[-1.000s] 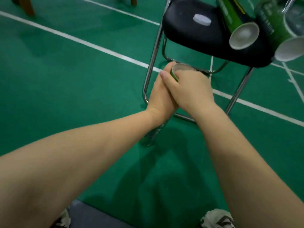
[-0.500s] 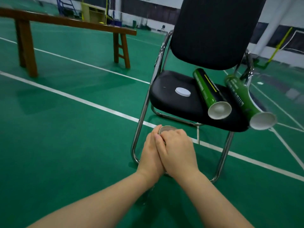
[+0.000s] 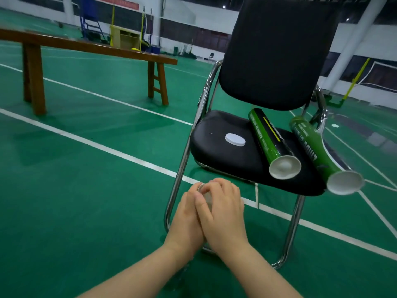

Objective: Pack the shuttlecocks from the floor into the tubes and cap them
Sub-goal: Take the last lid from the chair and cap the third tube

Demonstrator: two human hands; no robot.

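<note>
Your left hand and right hand still grip the tube; your right fingers now curl over its rim.

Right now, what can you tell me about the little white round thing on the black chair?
The small white round cap is a flat disc with a low rim, plastic-looking and plain. It lies flat near the middle of the black padded chair seat, touching only that. It sits left of the dark green tube, apart from it.
</note>
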